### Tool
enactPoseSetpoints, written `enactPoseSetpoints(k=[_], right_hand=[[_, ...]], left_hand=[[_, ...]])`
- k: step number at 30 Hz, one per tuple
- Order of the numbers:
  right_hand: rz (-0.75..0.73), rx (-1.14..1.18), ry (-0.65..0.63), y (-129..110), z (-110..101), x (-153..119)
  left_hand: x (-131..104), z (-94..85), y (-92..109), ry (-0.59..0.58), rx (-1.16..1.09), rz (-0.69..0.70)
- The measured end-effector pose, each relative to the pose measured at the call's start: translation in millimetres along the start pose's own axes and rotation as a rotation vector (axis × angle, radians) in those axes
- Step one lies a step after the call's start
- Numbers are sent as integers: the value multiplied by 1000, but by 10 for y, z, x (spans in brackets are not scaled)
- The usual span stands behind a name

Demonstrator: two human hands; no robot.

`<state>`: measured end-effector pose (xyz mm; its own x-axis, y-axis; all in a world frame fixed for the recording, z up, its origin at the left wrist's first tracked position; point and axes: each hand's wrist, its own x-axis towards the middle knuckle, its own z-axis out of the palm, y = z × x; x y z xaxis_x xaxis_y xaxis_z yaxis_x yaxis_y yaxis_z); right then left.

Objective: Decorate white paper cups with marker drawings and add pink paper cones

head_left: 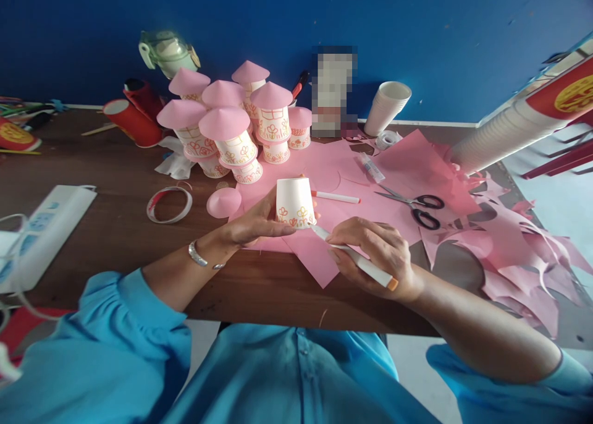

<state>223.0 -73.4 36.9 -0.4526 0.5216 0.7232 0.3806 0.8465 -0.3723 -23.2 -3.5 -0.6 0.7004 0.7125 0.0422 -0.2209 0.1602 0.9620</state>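
My left hand (259, 220) is wrapped round an upside-down white paper cup (293, 196), with red and yellow-orange flowers drawn along its lower edge. In my right hand (375, 254) is a white marker (364, 264) with an orange end; its tip is at the drawn edge of the cup. Behind the cup, another white marker (340, 198) with a red-orange end lies on pink paper (319, 266). A small pink paper cone (224, 203) rests left of my left hand. Farther back stand several stacked cups with pink cone roofs (227, 124) and drawn flowers.
Scissors (412, 204), a glue stick (372, 168) and pink paper scraps (514, 257) lie to the right. A tape roll (169, 204) and a white power strip (49, 235) are on the left. Stacked white cups (388, 107) stand near the blue wall (430, 41).
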Motion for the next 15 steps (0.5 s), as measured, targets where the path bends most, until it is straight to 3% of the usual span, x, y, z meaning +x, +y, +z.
enactPoseSetpoints(k=[15], right_hand=[[61,33,0,-20,-20,11]], left_hand=[[-13,21,37,9,24,-20]])
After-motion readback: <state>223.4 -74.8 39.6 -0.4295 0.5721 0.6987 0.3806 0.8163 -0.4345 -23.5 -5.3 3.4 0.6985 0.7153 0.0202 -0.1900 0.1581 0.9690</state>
